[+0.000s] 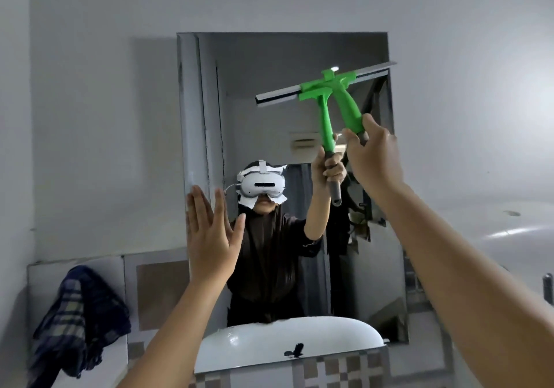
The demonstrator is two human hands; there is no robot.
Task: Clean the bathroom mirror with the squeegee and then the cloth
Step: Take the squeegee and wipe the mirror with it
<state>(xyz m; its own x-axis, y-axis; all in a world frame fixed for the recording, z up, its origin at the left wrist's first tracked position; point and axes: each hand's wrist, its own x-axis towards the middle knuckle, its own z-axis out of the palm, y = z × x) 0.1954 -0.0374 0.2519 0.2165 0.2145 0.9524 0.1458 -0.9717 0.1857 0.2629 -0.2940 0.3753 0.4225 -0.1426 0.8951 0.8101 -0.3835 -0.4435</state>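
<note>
A rectangular mirror [257,66] hangs on the grey wall. My right hand [373,155] grips the lower end of a green squeegee [349,104]. Its grey blade lies slanted against the mirror's upper right part, and the glass doubles it as a reflection. My left hand [211,234] is flat and open with fingers spread, pressed against the mirror's lower left edge. A dark blue checked cloth [79,318] is draped over a ledge at the lower left, away from both hands.
The mirror reflects a person with a white headset and a white basin. Below the mirror runs a checked tile band [338,369]. A pale rounded white surface [515,231] sits at the right, with a dark tap [548,287] at the frame's edge.
</note>
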